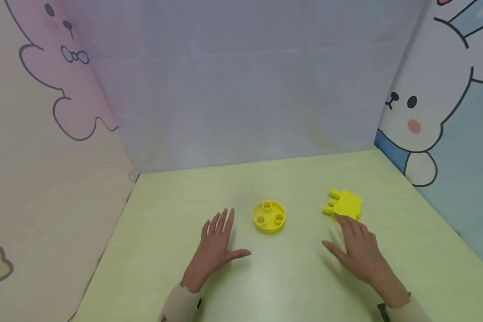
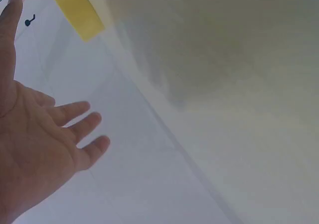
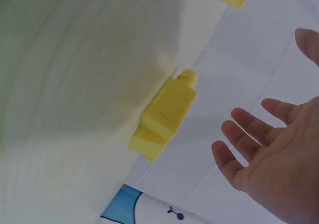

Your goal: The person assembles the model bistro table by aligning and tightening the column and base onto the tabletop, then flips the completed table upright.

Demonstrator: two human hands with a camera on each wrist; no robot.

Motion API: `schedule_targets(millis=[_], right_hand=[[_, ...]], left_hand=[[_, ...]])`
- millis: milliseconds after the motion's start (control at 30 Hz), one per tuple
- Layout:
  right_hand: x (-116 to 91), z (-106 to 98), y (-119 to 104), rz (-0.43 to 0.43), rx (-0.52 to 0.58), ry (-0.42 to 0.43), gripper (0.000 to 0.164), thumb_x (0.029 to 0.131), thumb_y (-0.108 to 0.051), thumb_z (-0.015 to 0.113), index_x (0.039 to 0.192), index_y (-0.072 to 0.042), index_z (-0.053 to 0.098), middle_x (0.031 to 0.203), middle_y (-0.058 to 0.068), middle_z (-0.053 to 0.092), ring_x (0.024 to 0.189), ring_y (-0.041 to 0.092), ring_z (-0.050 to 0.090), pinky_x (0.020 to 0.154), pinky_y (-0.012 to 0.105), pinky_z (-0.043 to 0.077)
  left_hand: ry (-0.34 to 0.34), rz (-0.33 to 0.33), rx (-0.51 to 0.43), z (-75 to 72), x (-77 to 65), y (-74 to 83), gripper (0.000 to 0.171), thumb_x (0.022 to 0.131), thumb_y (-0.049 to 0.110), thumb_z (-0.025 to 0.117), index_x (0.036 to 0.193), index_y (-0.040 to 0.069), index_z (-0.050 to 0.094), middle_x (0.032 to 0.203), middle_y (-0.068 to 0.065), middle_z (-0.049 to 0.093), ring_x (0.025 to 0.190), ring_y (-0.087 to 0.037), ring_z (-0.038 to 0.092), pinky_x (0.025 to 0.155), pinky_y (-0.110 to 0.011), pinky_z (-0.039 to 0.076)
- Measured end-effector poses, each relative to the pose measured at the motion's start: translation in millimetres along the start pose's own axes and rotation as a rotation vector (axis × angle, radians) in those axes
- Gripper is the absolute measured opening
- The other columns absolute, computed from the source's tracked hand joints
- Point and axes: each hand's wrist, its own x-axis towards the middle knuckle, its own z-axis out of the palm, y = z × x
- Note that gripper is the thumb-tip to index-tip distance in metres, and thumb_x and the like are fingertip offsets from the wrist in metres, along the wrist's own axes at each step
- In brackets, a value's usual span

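A round yellow disc [image 1: 269, 217] with a raised rim and three hollow pegs inside lies mid-table. To its left, my left hand [image 1: 215, 250] hovers over the table, fingers spread and thumb pointing toward the disc. A blocky yellow piece [image 1: 348, 205] with short knobbed pegs on its left side rests farther right. My right hand [image 1: 360, 250] is just in front of that piece, its index fingertip overlapping the near edge in the head view. In the right wrist view the blocky piece [image 3: 167, 109] stands apart from the fingers. Neither hand holds anything.
The pale table [image 1: 177, 192] meets a plain light back wall [image 1: 241, 98]. A left panel [image 1: 44, 179] with a pink cartoon figure and a right panel [image 1: 467, 147] with a white cartoon rabbit enclose the sides.
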Motion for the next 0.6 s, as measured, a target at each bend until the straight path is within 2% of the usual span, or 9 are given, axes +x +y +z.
schedule_targets(millis=[167,300,433,600], right_hand=[[16,-6,30,0.092,0.061,0.036,0.066,0.101,-0.034,0.067,0.141,0.012,0.044,0.129,0.039,0.048,0.112,0.058,0.047,0.084,0.071,0.04],[25,-6,50,0.162,0.066,0.002,0.058,0.1,-0.028,0.068,0.134,0.014,0.048,0.126,0.041,0.048,0.108,0.058,0.046,0.081,0.07,0.041],[29,-6,60,0.213,0.059,-0.047,0.057,0.099,-0.026,0.069,0.133,0.015,0.048,0.126,0.043,0.048,0.108,0.059,0.046,0.082,0.071,0.041],[32,-5,65,0.248,0.043,-0.082,0.061,0.098,-0.025,0.069,0.136,0.015,0.043,0.125,0.042,0.05,0.109,0.06,0.047,0.084,0.071,0.042]], left_hand=[[-0.118,0.041,-0.188,2.4,44.7,-3.7,0.119,0.082,0.06,0.081,0.166,0.006,0.015,0.157,-0.017,0.045,0.136,-0.037,0.048,0.111,-0.057,0.034],[-0.186,0.043,-0.257,10.5,74.6,-4.3,0.119,0.081,0.057,0.084,0.165,0.006,0.019,0.147,-0.015,0.056,0.129,-0.034,0.054,0.11,-0.054,0.038],[-0.25,0.044,-0.327,17.8,92.3,-4.4,0.114,0.08,0.054,0.086,0.164,0.004,0.026,0.147,-0.018,0.054,0.134,-0.036,0.05,0.111,-0.053,0.039],[-0.298,0.045,-0.452,22.4,101.8,-3.1,0.102,0.081,0.044,0.089,0.158,0.0,0.038,0.15,-0.021,0.049,0.134,-0.035,0.048,0.112,-0.052,0.038]])
